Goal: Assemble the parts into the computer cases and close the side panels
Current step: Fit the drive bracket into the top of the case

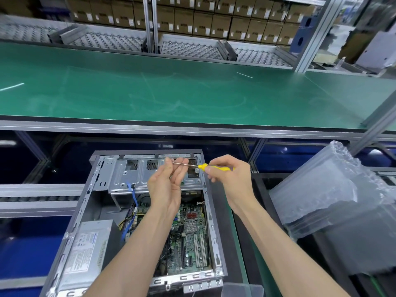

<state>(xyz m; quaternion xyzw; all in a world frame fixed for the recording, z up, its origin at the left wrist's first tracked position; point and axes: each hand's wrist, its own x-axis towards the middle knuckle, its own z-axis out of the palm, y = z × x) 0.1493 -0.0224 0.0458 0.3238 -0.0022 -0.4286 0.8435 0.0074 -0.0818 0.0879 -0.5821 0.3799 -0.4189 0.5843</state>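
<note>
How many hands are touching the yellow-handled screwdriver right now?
2: the right hand grips the yellow-handled screwdriver by its handle, and the left hand pinches the tip of its metal shaft, above the open grey metal computer case.

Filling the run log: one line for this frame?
case: open | right hand: holds screwdriver | left hand: pinches its tip | side panel: not on

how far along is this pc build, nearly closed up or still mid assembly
Mid assembly. Done: the motherboard and power supply sit inside the open case. In hand: the right hand holds a yellow screwdriver while the left hand pinches its tip, above the drive cage. Left: no side panel is on yet.
</note>
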